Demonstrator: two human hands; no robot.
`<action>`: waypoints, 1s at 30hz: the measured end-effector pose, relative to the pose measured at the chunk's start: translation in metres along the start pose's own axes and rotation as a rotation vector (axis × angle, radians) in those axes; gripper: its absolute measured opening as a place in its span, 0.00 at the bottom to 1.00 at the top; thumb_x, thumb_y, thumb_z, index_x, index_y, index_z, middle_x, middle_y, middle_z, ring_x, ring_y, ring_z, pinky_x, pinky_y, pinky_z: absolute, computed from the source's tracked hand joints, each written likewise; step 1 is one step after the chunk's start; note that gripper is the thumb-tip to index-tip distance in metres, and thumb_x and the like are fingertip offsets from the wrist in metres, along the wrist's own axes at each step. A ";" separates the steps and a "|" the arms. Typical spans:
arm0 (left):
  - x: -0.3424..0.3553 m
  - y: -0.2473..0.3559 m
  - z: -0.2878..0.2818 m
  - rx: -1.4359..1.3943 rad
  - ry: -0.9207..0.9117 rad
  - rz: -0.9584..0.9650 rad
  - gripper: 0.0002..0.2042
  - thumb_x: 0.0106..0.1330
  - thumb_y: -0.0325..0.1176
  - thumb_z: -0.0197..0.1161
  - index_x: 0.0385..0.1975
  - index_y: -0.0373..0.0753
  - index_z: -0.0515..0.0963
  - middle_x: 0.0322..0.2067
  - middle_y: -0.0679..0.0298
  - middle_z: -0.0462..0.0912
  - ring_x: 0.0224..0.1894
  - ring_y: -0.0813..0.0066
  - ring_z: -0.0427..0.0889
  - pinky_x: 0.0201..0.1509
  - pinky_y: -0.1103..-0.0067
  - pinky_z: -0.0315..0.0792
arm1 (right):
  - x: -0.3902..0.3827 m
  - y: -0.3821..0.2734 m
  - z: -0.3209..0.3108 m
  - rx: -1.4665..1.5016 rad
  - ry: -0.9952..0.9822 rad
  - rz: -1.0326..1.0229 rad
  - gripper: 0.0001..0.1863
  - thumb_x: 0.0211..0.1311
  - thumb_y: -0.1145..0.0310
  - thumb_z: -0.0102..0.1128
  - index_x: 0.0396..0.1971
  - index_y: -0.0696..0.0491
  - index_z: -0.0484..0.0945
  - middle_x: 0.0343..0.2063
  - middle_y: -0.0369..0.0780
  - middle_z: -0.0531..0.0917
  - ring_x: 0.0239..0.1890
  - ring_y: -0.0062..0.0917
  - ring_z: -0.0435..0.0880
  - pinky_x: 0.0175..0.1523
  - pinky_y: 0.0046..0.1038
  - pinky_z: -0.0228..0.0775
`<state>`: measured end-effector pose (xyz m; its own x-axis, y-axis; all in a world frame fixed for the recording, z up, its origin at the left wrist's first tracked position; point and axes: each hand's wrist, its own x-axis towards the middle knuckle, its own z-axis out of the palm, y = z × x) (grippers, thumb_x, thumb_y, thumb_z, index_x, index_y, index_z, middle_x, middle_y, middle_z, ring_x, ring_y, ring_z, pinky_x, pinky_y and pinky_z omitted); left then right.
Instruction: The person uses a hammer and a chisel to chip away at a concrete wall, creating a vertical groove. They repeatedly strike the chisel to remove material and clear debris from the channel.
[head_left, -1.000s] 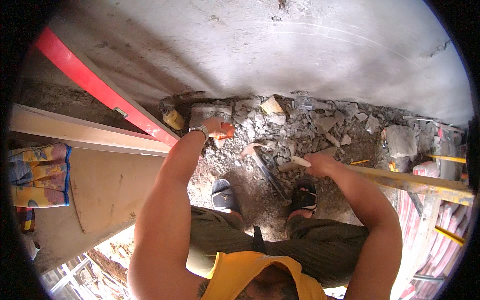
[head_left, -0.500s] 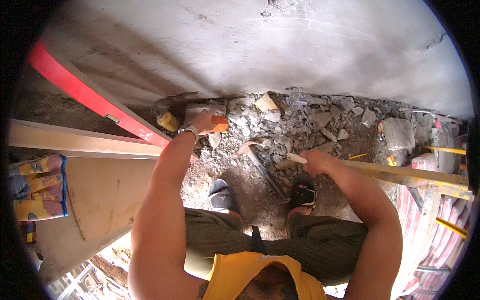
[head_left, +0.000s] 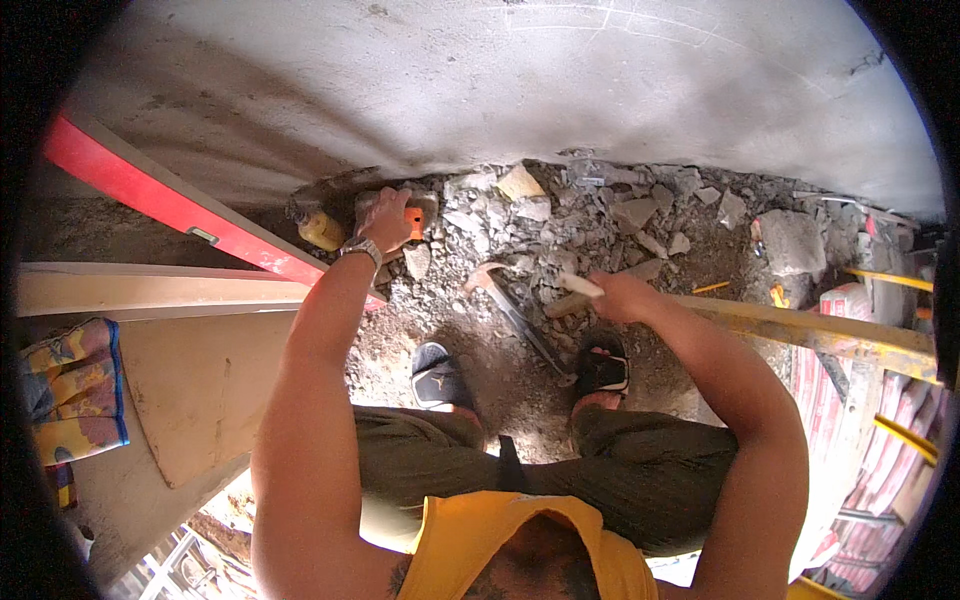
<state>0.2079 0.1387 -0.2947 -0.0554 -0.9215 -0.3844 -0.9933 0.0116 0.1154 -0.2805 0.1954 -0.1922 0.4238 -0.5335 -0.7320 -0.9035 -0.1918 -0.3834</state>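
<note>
My left hand [head_left: 386, 216], a watch on its wrist, is closed on a small orange boxy thing [head_left: 413, 222]; its exact kind does not show. Hand and orange thing are over a grey block [head_left: 428, 202] near the foot of the wall. Closed too is my right hand [head_left: 624, 298], around a short, pale, handle-like piece [head_left: 581, 286] that points left over the rubble. Between the hands, a claw hammer [head_left: 515, 318] lies on the ground, its head away from me and its dark handle running toward my right foot.
Broken concrete [head_left: 635, 212] lines the base of the grey wall [head_left: 480, 90]. A yellow bottle [head_left: 320, 230] stands left of my left hand. A red spirit level [head_left: 200, 225] and wooden boards [head_left: 160, 292] lie leftward; a yellow-grey beam [head_left: 800, 333] runs rightward from beside my right forearm.
My left hand has shifted slightly left and toward the wall, and less of the orange thing shows. The right hand keeps the pale piece in nearly the same place. The whole view has shifted slightly.
</note>
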 end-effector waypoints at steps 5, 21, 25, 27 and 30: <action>-0.014 0.089 -0.062 -0.384 -0.540 0.205 0.37 0.65 0.56 0.64 0.67 0.36 0.68 0.56 0.54 0.83 0.60 0.54 0.81 0.68 0.59 0.70 | 0.007 -0.038 -0.022 0.329 0.219 0.008 0.25 0.68 0.54 0.62 0.55 0.57 0.73 0.43 0.53 0.84 0.46 0.47 0.85 0.49 0.47 0.75; -0.037 0.109 -0.109 -0.815 -0.292 0.101 0.30 0.75 0.55 0.55 0.67 0.39 0.66 0.38 0.60 0.83 0.33 0.72 0.82 0.38 0.70 0.78 | 0.097 -0.076 0.115 0.099 0.277 -0.139 0.32 0.72 0.50 0.56 0.65 0.57 0.68 0.54 0.55 0.79 0.52 0.52 0.82 0.56 0.49 0.75; -0.053 0.125 -0.177 -0.694 -0.104 0.267 0.25 0.76 0.51 0.58 0.66 0.44 0.68 0.34 0.64 0.82 0.31 0.73 0.79 0.37 0.71 0.76 | 0.084 -0.082 0.138 0.081 -0.009 0.017 0.42 0.69 0.43 0.57 0.72 0.57 0.58 0.56 0.55 0.78 0.53 0.50 0.81 0.55 0.52 0.76; -0.060 0.134 -0.210 -0.596 -0.041 0.316 0.22 0.74 0.45 0.63 0.62 0.41 0.70 0.37 0.60 0.83 0.38 0.68 0.81 0.45 0.69 0.76 | 0.095 -0.078 0.151 0.066 -0.033 0.021 0.44 0.70 0.44 0.57 0.73 0.57 0.54 0.56 0.54 0.78 0.53 0.48 0.81 0.53 0.51 0.77; -0.080 0.170 -0.279 -0.379 -0.031 0.225 0.18 0.72 0.41 0.64 0.56 0.41 0.74 0.37 0.59 0.84 0.42 0.70 0.81 0.48 0.70 0.76 | 0.094 -0.080 0.143 0.142 -0.010 0.024 0.36 0.70 0.52 0.60 0.68 0.59 0.62 0.51 0.53 0.81 0.49 0.48 0.83 0.48 0.48 0.79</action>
<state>0.0723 0.1061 0.0107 -0.2749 -0.9002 -0.3378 -0.8489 0.0623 0.5249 -0.1590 0.2780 -0.3108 0.4037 -0.5284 -0.7469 -0.8953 -0.0600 -0.4414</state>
